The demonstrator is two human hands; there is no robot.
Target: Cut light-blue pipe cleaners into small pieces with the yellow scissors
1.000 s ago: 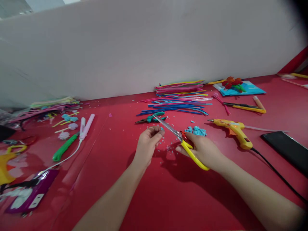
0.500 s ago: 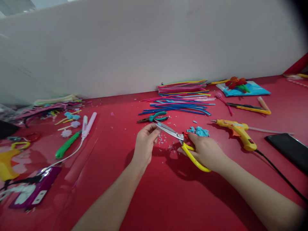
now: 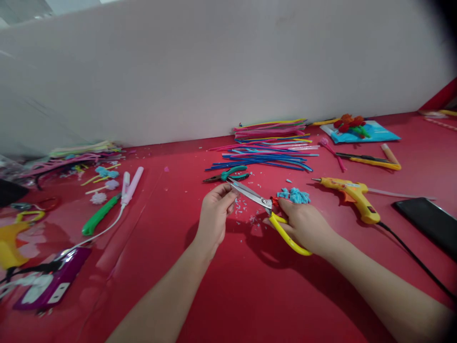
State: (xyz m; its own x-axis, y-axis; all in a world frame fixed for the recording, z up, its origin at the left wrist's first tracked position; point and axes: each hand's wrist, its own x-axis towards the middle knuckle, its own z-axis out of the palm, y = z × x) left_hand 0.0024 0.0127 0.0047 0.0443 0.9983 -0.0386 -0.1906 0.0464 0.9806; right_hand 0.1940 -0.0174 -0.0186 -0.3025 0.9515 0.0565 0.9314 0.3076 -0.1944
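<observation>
My right hand point(image 3: 303, 221) grips yellow-handled scissors point(image 3: 250, 193), whose blades point left and up toward my other hand. My left hand point(image 3: 216, 209) is closed in a pinch at the blade tips, on a small light blue piece of pipe cleaner point(image 3: 236, 184) that my fingers mostly hide. Blue fluff clippings point(image 3: 241, 207) lie scattered on the red table below the blades. Just beyond my right hand sits a small heap of cut blue pipe cleaner pieces point(image 3: 295, 195). Behind the blade tips are pliers point(image 3: 232, 174) with teal handles.
Pipe cleaners point(image 3: 264, 157) in several colours lie against the white partition point(image 3: 214, 71). To the right are a yellow glue gun point(image 3: 352, 193) with its cord, a black phone point(image 3: 426, 226) and a cutter knife point(image 3: 373, 161). A pink hair straightener point(image 3: 131, 186) and green cutter point(image 3: 102, 214) lie left.
</observation>
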